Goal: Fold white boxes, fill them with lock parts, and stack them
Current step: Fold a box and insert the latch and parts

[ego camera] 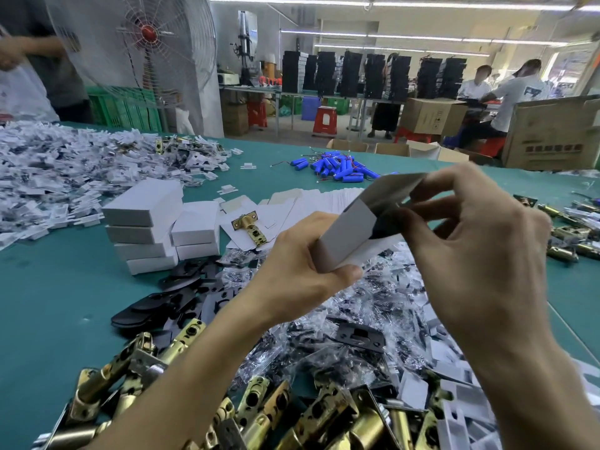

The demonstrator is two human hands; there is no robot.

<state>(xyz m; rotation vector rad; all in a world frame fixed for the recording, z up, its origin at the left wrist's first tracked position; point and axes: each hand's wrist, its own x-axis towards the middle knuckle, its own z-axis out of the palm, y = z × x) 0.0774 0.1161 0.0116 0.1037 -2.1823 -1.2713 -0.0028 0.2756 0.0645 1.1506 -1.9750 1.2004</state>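
Cardboard box, small, white, half-folded (350, 230), hangs between both hands. The left hand (298, 271) grips its lower end and the right hand (480, 241) pinches the flap at its open mouth, where something dark shows. Tilted so, its contents may slide out onto the clear-bagged black plates (357, 332) below the hands, and a hard tug could crease the flap. Print on the brown carton (552, 138) beyond the right hand is unreadable.

Teal table (48, 303): stacked white boxes (143, 228), brass latches (259, 410), blue batteries (337, 167).

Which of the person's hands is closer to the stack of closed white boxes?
Left. The left hand is right of the stack; the right hand is farther right, beyond the held box.
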